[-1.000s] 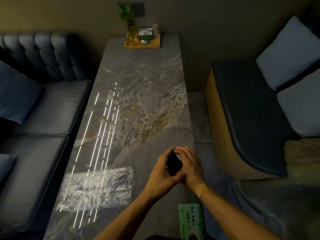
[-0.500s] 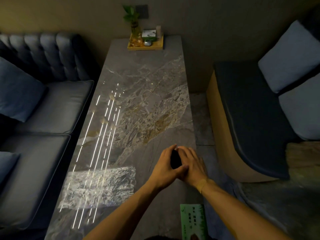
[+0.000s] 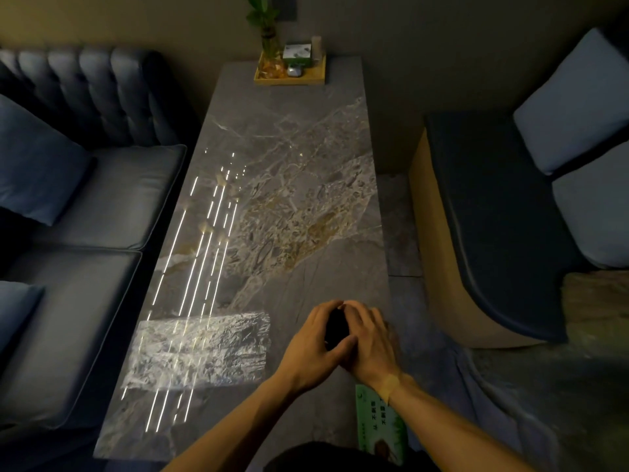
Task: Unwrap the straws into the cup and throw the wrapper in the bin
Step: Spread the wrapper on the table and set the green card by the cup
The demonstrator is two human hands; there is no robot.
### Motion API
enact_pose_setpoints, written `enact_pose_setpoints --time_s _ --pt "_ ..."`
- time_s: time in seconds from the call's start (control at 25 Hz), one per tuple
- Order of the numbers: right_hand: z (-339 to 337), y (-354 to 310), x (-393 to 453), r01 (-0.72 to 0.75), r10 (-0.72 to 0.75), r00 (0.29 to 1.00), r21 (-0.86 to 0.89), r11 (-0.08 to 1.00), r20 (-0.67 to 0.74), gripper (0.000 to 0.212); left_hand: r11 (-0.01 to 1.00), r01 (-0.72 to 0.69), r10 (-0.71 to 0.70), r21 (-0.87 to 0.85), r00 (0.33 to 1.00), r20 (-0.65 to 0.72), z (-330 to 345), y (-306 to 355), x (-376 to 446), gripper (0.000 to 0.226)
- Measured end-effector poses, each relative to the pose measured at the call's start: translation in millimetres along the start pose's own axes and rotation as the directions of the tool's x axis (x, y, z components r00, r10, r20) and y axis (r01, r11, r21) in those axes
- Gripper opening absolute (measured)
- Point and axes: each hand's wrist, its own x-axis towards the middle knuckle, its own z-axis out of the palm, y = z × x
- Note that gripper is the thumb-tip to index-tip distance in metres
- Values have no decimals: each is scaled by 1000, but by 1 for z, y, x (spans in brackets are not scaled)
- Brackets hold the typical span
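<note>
both hands, left hand (image 3: 315,338) and right hand (image 3: 369,342), cupped around a dark object (image 3: 335,327).

Tray (image 3: 289,80) at table's (image 3: 306,165) far end, sofa (image 3: 85,199) left, bench (image 3: 493,216) right, booklet (image 3: 381,420) at near edge.

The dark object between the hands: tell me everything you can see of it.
The dark object shows only as a black, narrow sliver in the gap between the left hand and right hand, which cup it from both sides above the marble table, near its right edge. Shape, material and contents cannot be told; it may be the cup.
</note>
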Motion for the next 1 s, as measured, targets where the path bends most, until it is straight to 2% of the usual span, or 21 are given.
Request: enact_pose_setpoints --time_s 0.08,0.24,0.48,0.6,0.68,0.76,0.88,1.0 --pt "1 0 1 5 -4 1000 -33 999 9 75 999 6 -6 -33 1000 4 -2 2 -1 63" --pt "-2 1 7 41 -43 999 45 998 30 68 992 14 -8 -128 999 52 -5 7 -2 75" --pt "2 -7 0 83 -63 989 144 986 -135 41 988 -1 11 -157 998 60 0 11 -4 82" --pt "2 -8 1 84 -51 978 160 983 -200 38 996 -17 19 -92 1000 20 1 11 -6 78" --pt "2 -10 -1 106 -67 965 143 984 -255 42 998 -62 61 -22 998 -14 1 10 -8 73" --pt "3 -11 -5 104 -79 964 90 990 -253 54 993 -105 106 48 994 -24 3 6 -11 70" --pt "3 -11 -7 68 -69 994 -9 998 -89 76 974 -115 119 193 993 -8 4 -6 -15 74" --pt "1 -9 -7 73 -73 997 -49 996 -8 83 952 -129 133 279 991 4 3 -10 -14 78"
